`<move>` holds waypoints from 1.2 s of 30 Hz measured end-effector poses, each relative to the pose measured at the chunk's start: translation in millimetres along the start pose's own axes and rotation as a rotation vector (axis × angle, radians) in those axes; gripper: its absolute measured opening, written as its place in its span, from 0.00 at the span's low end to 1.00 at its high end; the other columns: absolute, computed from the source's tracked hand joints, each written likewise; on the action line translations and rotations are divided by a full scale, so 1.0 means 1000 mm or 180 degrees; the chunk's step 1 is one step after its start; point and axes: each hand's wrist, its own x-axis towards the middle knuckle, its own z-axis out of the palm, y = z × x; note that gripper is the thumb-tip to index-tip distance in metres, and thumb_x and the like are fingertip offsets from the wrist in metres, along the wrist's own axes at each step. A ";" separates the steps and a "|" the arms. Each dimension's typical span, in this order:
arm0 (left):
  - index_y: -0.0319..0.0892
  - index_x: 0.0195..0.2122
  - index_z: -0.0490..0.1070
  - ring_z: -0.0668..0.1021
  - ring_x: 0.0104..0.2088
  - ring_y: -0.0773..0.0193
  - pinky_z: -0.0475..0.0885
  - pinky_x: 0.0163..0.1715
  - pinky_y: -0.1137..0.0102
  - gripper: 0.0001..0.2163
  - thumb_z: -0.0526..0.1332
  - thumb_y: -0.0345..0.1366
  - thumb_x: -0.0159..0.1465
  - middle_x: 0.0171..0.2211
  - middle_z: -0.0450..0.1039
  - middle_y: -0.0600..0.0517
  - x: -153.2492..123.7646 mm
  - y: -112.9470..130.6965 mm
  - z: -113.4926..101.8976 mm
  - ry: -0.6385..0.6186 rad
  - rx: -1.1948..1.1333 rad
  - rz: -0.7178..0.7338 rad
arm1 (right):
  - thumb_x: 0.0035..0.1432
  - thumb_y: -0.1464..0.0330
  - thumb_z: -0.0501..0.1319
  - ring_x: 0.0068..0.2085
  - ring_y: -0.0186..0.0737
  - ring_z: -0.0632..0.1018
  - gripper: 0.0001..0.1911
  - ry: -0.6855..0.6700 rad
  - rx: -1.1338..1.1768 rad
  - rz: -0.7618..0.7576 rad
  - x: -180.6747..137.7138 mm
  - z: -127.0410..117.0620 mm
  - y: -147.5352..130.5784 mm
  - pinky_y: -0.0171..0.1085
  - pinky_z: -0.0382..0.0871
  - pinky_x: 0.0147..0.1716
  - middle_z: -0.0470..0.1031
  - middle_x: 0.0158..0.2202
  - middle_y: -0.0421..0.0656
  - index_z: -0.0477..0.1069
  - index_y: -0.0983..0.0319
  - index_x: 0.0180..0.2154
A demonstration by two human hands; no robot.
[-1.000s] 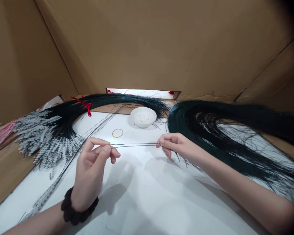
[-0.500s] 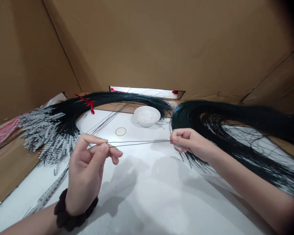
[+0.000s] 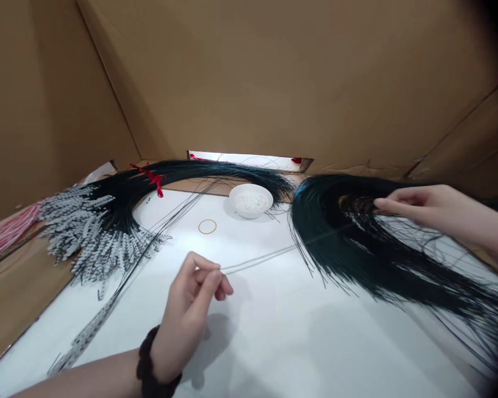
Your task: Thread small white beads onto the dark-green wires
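Observation:
Two thin dark cords (image 3: 261, 258) run from the fingertips of my left hand (image 3: 195, 296), which is pinched closed on them above the white surface. Blurred, they slant up to the right across a bundle of dark cords (image 3: 315, 215) towards my right hand (image 3: 431, 204). Thumb and forefinger of that hand are pressed together at the line's far end, over the curved bundle. A black scrunchie (image 3: 151, 365) circles my left wrist.
A white bowl (image 3: 251, 201) with small pale pieces stands at the back. A yellowish ring (image 3: 207, 226) lies before it. Leftward is a bundle with grey-white beaded-looking ends (image 3: 83, 226), tied with red ribbon (image 3: 155, 179). Cardboard walls (image 3: 249, 77) enclose the white table (image 3: 274, 331).
My right hand has moved right and up over the right bundle, lengthening the span of cords. My left hand has shifted right and slightly down, still pinching them.

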 end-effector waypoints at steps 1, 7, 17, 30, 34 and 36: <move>0.43 0.29 0.59 0.69 0.24 0.69 0.63 0.27 0.73 0.04 0.51 0.32 0.61 0.21 0.69 0.56 -0.003 -0.002 0.002 -0.0145 0.0033 -0.0123 | 0.47 0.52 0.54 0.14 0.25 0.58 0.20 0.0093 -0.0295 -0.0027 0.002 -0.002 0.015 0.34 0.47 0.16 0.58 0.13 0.39 0.67 0.62 0.20; 0.43 0.27 0.57 0.68 0.25 0.68 0.62 0.26 0.73 0.06 0.49 0.33 0.62 0.22 0.68 0.55 -0.009 -0.009 0.009 -0.0601 0.0157 -0.0443 | 0.41 0.66 0.64 0.20 0.42 0.70 0.12 -0.0131 -0.1862 -0.0560 -0.013 0.039 0.017 0.39 0.58 0.20 0.69 0.17 0.49 0.64 0.62 0.15; 0.42 0.28 0.57 0.69 0.25 0.68 0.64 0.27 0.72 0.06 0.49 0.35 0.62 0.23 0.66 0.55 -0.005 -0.014 0.008 -0.0574 0.0311 -0.0292 | 0.56 0.69 0.50 0.31 0.36 0.73 0.08 -0.1775 0.2109 -0.1516 -0.087 0.118 -0.169 0.33 0.64 0.31 0.73 0.29 0.43 0.66 0.62 0.31; 0.41 0.26 0.64 0.69 0.26 0.66 0.62 0.26 0.73 0.06 0.51 0.28 0.57 0.23 0.66 0.54 -0.007 -0.003 0.007 -0.0671 0.1851 0.0032 | 0.55 0.65 0.51 0.26 0.35 0.68 0.11 -0.1591 0.2079 -0.1137 -0.098 0.138 -0.156 0.32 0.60 0.26 0.69 0.24 0.41 0.69 0.63 0.29; 0.41 0.25 0.65 0.69 0.25 0.66 0.62 0.25 0.73 0.06 0.51 0.28 0.56 0.22 0.66 0.54 -0.008 -0.004 0.008 -0.0720 0.2037 0.0072 | 0.55 0.67 0.51 0.29 0.37 0.70 0.10 -0.1533 0.1890 -0.1288 -0.101 0.138 -0.153 0.33 0.62 0.28 0.71 0.27 0.42 0.69 0.61 0.30; 0.41 0.25 0.65 0.69 0.25 0.65 0.62 0.25 0.72 0.06 0.51 0.28 0.56 0.22 0.67 0.54 -0.008 -0.007 0.010 -0.0774 0.2086 0.0112 | 0.55 0.67 0.50 0.30 0.38 0.71 0.10 -0.1470 0.1729 -0.1329 -0.102 0.139 -0.150 0.34 0.62 0.29 0.72 0.29 0.42 0.69 0.60 0.30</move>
